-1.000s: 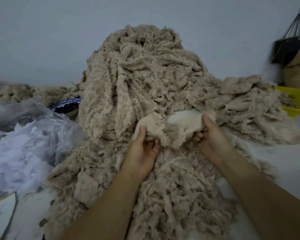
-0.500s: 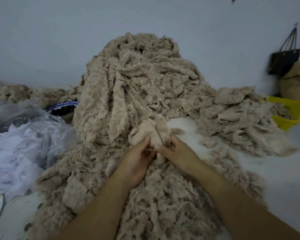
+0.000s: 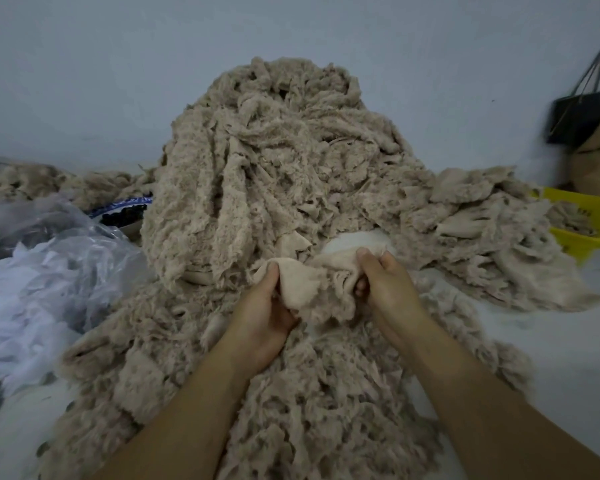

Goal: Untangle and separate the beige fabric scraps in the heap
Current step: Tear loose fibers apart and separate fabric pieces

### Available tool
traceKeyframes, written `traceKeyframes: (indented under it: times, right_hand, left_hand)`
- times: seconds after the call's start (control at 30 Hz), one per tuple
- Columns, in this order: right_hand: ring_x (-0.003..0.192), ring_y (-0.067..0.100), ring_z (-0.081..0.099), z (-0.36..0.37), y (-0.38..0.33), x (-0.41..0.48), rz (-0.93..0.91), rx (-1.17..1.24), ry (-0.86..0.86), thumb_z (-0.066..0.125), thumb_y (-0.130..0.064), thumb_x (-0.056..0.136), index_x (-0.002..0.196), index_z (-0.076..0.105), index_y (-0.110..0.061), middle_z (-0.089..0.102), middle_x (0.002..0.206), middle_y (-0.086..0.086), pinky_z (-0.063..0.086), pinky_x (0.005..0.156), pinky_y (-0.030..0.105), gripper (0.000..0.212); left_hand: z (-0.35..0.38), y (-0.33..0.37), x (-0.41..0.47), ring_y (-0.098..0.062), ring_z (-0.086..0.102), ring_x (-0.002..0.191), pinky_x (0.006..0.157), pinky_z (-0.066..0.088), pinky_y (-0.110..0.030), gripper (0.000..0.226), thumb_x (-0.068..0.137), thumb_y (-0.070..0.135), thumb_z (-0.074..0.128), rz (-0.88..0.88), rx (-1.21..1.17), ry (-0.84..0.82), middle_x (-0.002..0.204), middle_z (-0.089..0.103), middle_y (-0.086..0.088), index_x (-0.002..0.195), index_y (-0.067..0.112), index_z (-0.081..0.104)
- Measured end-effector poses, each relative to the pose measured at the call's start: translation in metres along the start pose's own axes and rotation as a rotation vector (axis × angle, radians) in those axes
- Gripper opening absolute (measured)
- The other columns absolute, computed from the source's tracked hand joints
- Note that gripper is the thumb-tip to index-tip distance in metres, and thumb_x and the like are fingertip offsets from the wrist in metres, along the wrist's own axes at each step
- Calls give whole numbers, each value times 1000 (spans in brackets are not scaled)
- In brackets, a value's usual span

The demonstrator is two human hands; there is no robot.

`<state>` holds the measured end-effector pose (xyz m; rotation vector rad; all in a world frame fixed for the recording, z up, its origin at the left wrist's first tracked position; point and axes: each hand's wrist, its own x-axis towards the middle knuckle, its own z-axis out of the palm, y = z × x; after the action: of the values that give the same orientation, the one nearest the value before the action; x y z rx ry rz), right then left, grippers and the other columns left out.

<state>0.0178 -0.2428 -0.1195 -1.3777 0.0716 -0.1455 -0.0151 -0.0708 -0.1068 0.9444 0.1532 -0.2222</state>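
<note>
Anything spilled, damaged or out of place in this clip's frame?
Nothing stands out. The left hand and right hand grip one beige scrap in front of the heap; ragged edges are ordinary for scraps.

Both bare forearms (image 3: pixel 187 410) reach forward. Left hand (image 3: pixel 262 306) and right hand (image 3: pixel 388 289) pinch one beige scrap (image 3: pixel 305 285) between them, thumbs on top.

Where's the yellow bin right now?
Head view, far right edge: the yellow bin sits at the right end of the smaller scrap pile, below the hanging black bag.
</note>
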Motion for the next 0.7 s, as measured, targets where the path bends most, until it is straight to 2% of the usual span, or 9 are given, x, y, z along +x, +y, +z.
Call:
traceKeyframes:
  times: [0.07, 0.17, 0.23, 0.3, 0.4, 0.47, 0.5, 0.63, 0.7]
  right_hand:
    - [43, 3, 46, -2, -2, 1, 16, 55, 44, 51, -27, 103, 79, 54, -18, 50, 46, -12, 41, 47, 19, 26]
    - [43, 5, 45, -2, -4, 4, 77, 81, 84, 53, -28, 102, 80, 55, -15, 49, 47, -9, 39, 53, 26, 25]
    - [43, 8, 44, -4, -3, 3, 108, 67, 77, 54, -30, 101, 81, 54, -15, 47, 47, -7, 38, 52, 29, 25]
    - [45, 11, 47, -6, -3, 2, 110, -90, 73, 54, -35, 100, 81, 53, -17, 51, 50, -5, 40, 54, 32, 26]
    - [68, 10, 61, -5, -5, -1, -9, -424, 114, 52, -47, 98, 96, 53, -20, 61, 89, -1, 46, 62, 30, 27]
    - [96, 11, 58, -3, -8, -5, -143, -471, 136, 49, -54, 97, 112, 47, -31, 53, 115, -6, 44, 70, 24, 27]
    - [99, 7, 55, -1, -11, -9, -212, -453, 124, 47, -57, 97, 111, 46, -37, 52, 117, -10, 42, 71, 20, 25]
    - [71, -10, 58, 11, -19, -26, -275, -415, -110, 40, -75, 84, 87, 55, -39, 63, 80, -26, 40, 57, 5, 39]
    - [58, -8, 54, 18, -17, -30, -282, -505, -234, 42, -70, 87, 77, 49, -33, 58, 66, -28, 39, 53, 7, 40]
  left_hand:
    - [0, 0, -1, -27, 65, 119, 96, 52, -41, 51, 103, 45, 39, -23, 27, -36, 127, 68, -12, 133, 9, 57]
    - [-1, 2, -3, -28, 68, 111, 91, 58, -41, 45, 93, 37, 55, 4, -41, -30, 120, 71, -14, 127, 8, 61]
    - [-4, 4, -2, -26, 70, 106, 94, 56, -41, 35, 98, 33, 52, 35, -132, -9, 115, 72, -13, 121, 9, 62]
    - [-6, 5, -1, -23, 71, 101, 98, 53, -42, 35, 103, 34, 45, 61, -202, 0, 113, 73, -12, 119, 8, 63]
    - [-5, 6, 1, -23, 71, 106, 96, 54, -43, 39, 105, 35, 40, 89, -235, -17, 118, 72, -14, 123, 8, 61]
    - [-4, 5, 2, -22, 73, 100, 90, 58, -41, 38, 105, 34, 40, 104, -233, -37, 114, 74, -12, 122, 7, 61]
    - [-2, 5, 1, -22, 74, 98, 87, 59, -40, 38, 105, 34, 40, 105, -228, -52, 112, 74, -12, 122, 7, 61]
    - [0, 4, -1, -20, 72, 102, 81, 61, -34, 38, 106, 34, 38, 112, -136, -114, 114, 74, -10, 123, 9, 61]
    - [1, 2, -3, -21, 72, 100, 76, 60, -32, 42, 105, 37, 38, 119, -50, -128, 116, 73, -12, 126, 7, 59]
